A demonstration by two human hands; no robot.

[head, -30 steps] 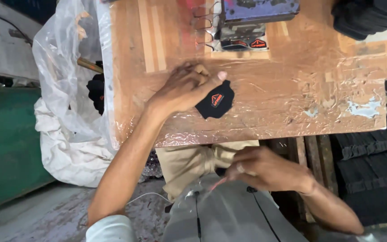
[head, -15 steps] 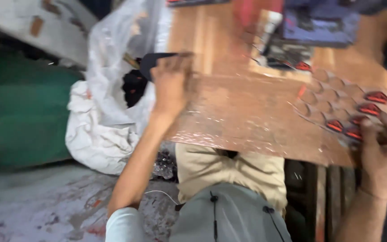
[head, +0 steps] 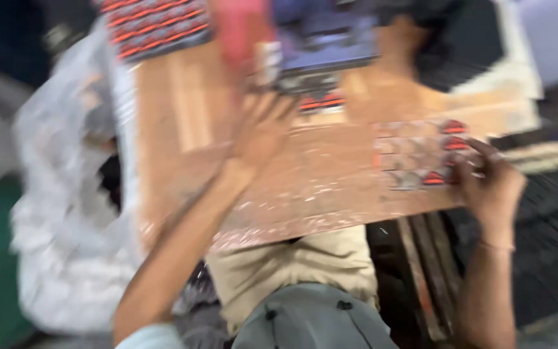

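Observation:
The view is heavily blurred. My left hand [head: 263, 132] reaches across the wooden worktable [head: 182, 110], fingers spread, close to a dark machine [head: 324, 39] at the back. It seems to hold nothing. My right hand [head: 489, 184] rests at the table's right edge, fingers on a clear backing sheet [head: 414, 158] that carries a few small red and black stickers [head: 453, 143]. Whether it grips the sheet is too blurred to tell.
A big clear plastic bag [head: 66, 213] hangs at the table's left side with dark pieces inside. A sheet of red and black stickers [head: 153, 26] lies at the back left. Dark stacked material [head: 550, 239] sits to the right, and my lap [head: 298, 278] is below the table.
My left hand has left the bag at the table's left and swung to the middle back near the machine. My right hand stayed on the sticker sheet. The camera has turned.

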